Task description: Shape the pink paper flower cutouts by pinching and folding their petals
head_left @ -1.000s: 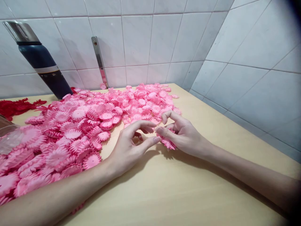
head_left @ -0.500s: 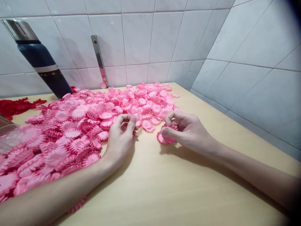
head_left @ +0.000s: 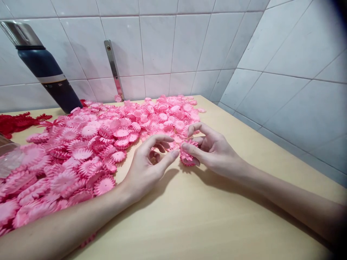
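My right hand (head_left: 208, 148) pinches a pink artificial flower (head_left: 187, 159) with layered, frilly petals, held just above the table. Its fingers partly cover the flower. Close to the flower's left side, my left hand (head_left: 149, 162) has its thumb and curved fingers apart, and I see nothing between them. Behind and to the left of both hands spreads a large heap of pink petal discs (head_left: 89, 130) with notched edges, some showing a small centre hole.
A dark blue flask (head_left: 51, 72) with a steel cap stands at the back left. Near it lie red pieces (head_left: 16, 122) and clear plastic (head_left: 11, 159). A metal strip (head_left: 114, 68) is fixed to the tiled wall (head_left: 157, 43) behind the wooden table (head_left: 189, 216).
My left hand has moved right toward the flower, and its thumb and fingers have parted. My right hand has shifted slightly left with the flower.
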Motion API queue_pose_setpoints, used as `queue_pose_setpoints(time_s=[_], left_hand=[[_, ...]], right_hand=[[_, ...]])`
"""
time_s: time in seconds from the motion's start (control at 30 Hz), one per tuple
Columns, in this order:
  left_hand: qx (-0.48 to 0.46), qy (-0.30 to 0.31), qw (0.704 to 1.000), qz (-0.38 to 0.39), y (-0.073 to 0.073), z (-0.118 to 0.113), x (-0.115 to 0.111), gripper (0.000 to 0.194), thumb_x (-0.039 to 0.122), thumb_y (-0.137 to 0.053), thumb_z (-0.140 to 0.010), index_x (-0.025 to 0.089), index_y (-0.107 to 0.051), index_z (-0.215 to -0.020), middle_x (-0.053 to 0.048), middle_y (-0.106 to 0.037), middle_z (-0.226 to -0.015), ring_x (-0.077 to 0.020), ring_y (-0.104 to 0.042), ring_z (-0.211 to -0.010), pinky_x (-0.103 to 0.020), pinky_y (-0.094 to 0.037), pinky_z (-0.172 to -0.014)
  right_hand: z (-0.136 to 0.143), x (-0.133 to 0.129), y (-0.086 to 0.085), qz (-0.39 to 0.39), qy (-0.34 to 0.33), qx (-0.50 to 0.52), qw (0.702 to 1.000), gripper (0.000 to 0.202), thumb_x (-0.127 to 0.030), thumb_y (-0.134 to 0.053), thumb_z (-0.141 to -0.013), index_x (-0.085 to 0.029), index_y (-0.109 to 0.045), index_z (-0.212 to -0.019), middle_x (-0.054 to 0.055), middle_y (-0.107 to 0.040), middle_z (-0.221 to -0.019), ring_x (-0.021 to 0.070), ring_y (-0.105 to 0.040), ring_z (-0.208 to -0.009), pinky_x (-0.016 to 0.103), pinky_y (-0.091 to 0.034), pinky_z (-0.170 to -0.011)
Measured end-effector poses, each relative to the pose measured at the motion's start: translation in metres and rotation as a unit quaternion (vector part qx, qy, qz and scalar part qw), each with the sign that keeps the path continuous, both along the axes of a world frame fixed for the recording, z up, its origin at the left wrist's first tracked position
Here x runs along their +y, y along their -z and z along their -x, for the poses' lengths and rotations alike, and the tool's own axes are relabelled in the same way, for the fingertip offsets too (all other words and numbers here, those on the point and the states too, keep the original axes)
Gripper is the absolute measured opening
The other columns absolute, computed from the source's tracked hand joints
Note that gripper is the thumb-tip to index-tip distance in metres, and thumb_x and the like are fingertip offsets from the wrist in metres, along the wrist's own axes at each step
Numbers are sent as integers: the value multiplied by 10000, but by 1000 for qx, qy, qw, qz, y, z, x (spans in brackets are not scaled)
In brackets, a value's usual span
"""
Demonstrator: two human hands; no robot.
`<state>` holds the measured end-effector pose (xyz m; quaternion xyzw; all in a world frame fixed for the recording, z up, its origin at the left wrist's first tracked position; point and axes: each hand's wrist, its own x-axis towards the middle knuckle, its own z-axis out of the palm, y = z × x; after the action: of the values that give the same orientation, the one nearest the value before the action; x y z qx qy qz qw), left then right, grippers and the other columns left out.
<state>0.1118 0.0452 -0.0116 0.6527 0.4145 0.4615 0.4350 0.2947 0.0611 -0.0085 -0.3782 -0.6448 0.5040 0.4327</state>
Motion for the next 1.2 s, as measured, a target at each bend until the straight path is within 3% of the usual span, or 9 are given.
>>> queue_pose_setpoints(time_s=[0.13,0.27,0.4,0.47,0.63,0.77,0.93,1.07,1.2], left_hand=[[23,31,999,1,-1,-1,-1,251,335,-685,-792,194,-655,-998,-42,-633,-923,-143,-578,-798,-247,-471,-672],[31,34,999,-1,-1,0,0,267,350,-670,-804,187,-651,-1015,-45,-625,-917,-140,-571,-772,-243,-461,-636],[31,50,998,13,-3,0,-1,150,313,-613,-848,163,-628,-851,-25,-603,-820,-117,-543,-700,-228,-439,-604],[25,25,999,17,-4,0,-1,147,291,-596,-856,160,-597,-788,-14,-588,-794,-105,-524,-672,-219,-431,-592],[-70,-114,989,64,-4,0,5,141,300,-573,-863,184,-507,-815,38,-484,-670,-76,-458,-549,-191,-385,-508],[-82,-154,979,104,-3,-1,10,224,291,-613,-830,166,-547,-1005,13,-528,-765,-69,-474,-571,-183,-398,-511],[-63,-134,987,67,-1,0,8,383,215,-641,-790,179,-544,-1159,-51,-547,-1040,-115,-545,-837,-208,-467,-674],[-45,-92,995,17,0,0,4,250,213,-632,-812,179,-567,-1051,-38,-569,-984,-130,-546,-899,-218,-459,-729],[-37,-26,999,16,-1,-1,0,199,266,-621,-838,182,-576,-1014,-20,-569,-888,-118,-552,-777,-225,-461,-661]], right_hand=[[-1,2,3,-20,6,-13,1000,257,-386,-613,-874,-224,-416,-900,-105,-427,-524,44,-384,-400,163,-288,-378],[-1,0,3,4,-45,-21,999,269,-380,-619,-871,-227,-399,-899,-116,-433,-492,44,-390,-405,147,-276,-379],[1,-2,3,27,-83,-24,996,317,-365,-663,-837,-229,-390,-920,-107,-497,-504,56,-442,-416,152,-303,-387],[1,-2,1,32,-81,-24,996,349,-355,-688,-816,-229,-382,-929,-92,-544,-524,67,-481,-423,160,-324,-391],[-1,-3,-6,-1,-28,-28,999,296,-317,-693,-814,-220,-416,-852,-87,-522,-480,74,-491,-411,177,-368,-395],[-3,1,-6,-8,0,-5,1000,286,-329,-746,-758,-207,-495,-820,-33,-587,-563,108,-554,-461,235,-462,-431],[-2,4,-4,-6,12,13,1000,298,-356,-774,-722,-196,-540,-816,-4,-621,-652,141,-615,-513,285,-535,-479],[-3,5,-3,8,28,15,999,370,-357,-800,-690,-199,-518,-869,-35,-598,-565,149,-617,-481,282,-536,-467],[-3,4,-2,6,26,1,1000,384,-378,-781,-712,-196,-502,-902,-40,-593,-541,140,-596,-443,251,-492,-421]])
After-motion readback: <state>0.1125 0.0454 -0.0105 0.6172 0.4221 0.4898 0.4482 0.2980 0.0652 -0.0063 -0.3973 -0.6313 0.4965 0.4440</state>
